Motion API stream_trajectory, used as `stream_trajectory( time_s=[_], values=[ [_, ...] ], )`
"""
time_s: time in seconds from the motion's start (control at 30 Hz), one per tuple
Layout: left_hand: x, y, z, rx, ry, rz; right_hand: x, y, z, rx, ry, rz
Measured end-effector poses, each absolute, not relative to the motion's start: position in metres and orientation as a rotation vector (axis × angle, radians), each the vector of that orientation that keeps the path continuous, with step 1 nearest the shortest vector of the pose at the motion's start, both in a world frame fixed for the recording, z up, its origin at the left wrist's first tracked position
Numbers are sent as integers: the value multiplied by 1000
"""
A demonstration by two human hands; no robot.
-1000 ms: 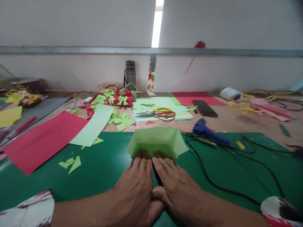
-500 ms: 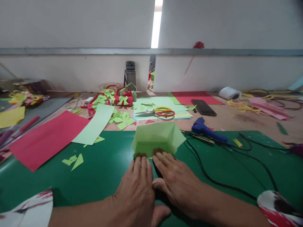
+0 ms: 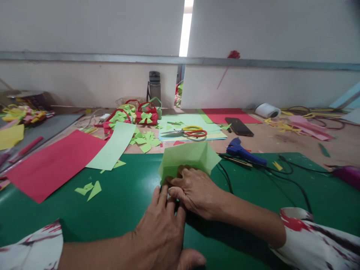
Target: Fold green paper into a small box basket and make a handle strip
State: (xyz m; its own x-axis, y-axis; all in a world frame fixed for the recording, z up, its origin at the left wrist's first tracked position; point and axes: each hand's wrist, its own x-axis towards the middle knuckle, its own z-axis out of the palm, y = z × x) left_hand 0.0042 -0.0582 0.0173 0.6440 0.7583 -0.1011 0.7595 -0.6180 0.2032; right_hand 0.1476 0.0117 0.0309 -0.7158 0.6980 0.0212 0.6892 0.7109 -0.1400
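Observation:
A folded light green paper [image 3: 189,157] lies on the green cutting mat [image 3: 118,202] in front of me. My right hand [image 3: 194,189] rests on its near edge with the fingers curled and pressed onto the fold. My left hand [image 3: 163,232] lies flat on the mat just below, fingers stretched out toward the paper's near left corner and touching the right hand's fingers.
A blue glue gun [image 3: 244,152] with black cords lies right of the paper. Scissors [image 3: 188,132] sit on stacked sheets behind it. A red sheet [image 3: 53,161], a pale green strip [image 3: 114,146], green scraps [image 3: 88,189], a phone [image 3: 239,126] and red-green paper baskets [image 3: 140,114] surround them.
My right hand has slid left and forward onto the paper's near edge and curled its fingers. My left hand drew back slightly toward me. The paper shifted a little away.

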Motion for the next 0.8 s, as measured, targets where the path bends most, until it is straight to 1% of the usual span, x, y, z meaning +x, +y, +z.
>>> stream_trajectory(
  time_s=[0.1, 0.2, 0.5, 0.8],
  values=[
    [3, -57, 4, 2762, 1202, 90, 147, 11, 30, -1187, -2833, 167],
    [2, -58, -5, 2872, 1243, 112, 144, 9, 31, -1196, -2838, 121],
    [4, -59, -8, 2940, 1322, 201, 134, 14, 29, -1314, -2834, 99],
    [5, -60, 0, 2952, 1330, 61, 131, 11, 28, -1354, -2810, 90]
  ],
)
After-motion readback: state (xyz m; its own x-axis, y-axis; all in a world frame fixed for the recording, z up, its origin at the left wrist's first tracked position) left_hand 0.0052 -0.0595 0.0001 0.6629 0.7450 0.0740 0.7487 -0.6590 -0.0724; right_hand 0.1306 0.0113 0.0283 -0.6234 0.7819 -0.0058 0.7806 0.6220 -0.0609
